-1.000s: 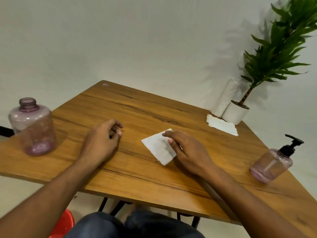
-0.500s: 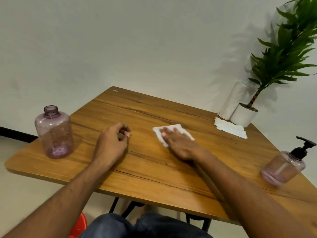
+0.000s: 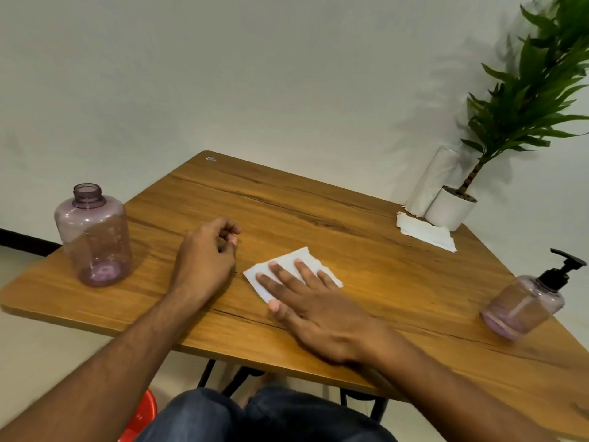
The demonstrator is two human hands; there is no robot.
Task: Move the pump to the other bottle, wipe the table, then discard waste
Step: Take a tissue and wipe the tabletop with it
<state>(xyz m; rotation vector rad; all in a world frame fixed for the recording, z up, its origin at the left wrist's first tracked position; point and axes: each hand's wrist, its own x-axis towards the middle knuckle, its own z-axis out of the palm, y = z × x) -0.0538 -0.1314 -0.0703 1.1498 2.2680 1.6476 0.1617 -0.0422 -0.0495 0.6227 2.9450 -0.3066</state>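
Observation:
My right hand (image 3: 314,304) lies flat, fingers spread, pressing a white tissue (image 3: 288,263) onto the wooden table (image 3: 318,215) near its middle. My left hand (image 3: 205,258) rests beside it on the table, fingers loosely curled, holding nothing. A large purple bottle (image 3: 94,236) with no cap stands at the table's left edge. A smaller purple bottle (image 3: 522,306) carrying the black pump (image 3: 562,271) stands at the right edge.
A white pot with a green plant (image 3: 451,208) and a paper roll (image 3: 433,181) stand at the far right corner, with a stack of tissues (image 3: 425,232) in front. A red stool (image 3: 140,417) shows below the table by my knees.
My right hand slid the tissue away from me, then back toward me and leftward, closer to my left hand. The left hand stayed put. My head moved, shifting the view.

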